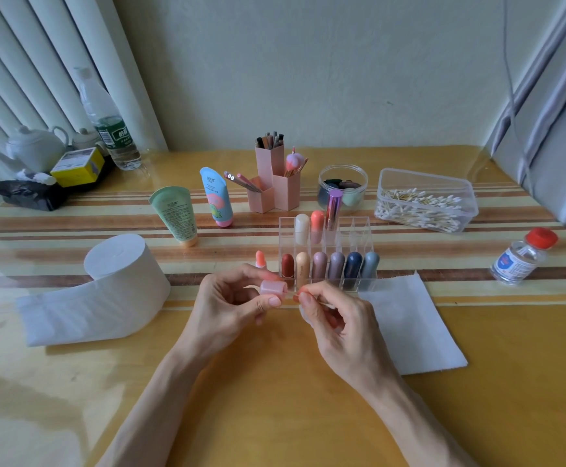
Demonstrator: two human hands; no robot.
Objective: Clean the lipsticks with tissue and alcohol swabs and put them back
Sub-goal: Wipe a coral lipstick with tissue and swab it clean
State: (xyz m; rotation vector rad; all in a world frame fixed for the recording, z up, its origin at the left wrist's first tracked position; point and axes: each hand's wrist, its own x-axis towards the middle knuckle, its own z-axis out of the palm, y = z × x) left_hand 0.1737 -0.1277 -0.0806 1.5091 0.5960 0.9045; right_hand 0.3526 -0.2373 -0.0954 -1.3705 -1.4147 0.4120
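Note:
My left hand (231, 298) pinches a pale pink lipstick cap (272, 287) lying sideways, its open end towards the right. My right hand (329, 315) pinches a cotton swab (322, 302) whose tip sits at the cap's opening. An uncapped peach lipstick (260, 259) stands upright just behind my left hand. The clear organiser (356, 230) holds several capped lipsticks in two rows. A tissue sheet (409, 318) lies flat to the right of my right hand. The alcohol bottle (522, 256) with a red cap stands at the far right.
A toilet roll (123, 264) partly unrolled lies at left. Behind stand two cream tubes (177, 215), a pink brush holder (273, 183), a round jar (342, 183) and a clear tub of cotton swabs (423, 202). A water bottle (109, 126) and teapot (33, 146) sit back left.

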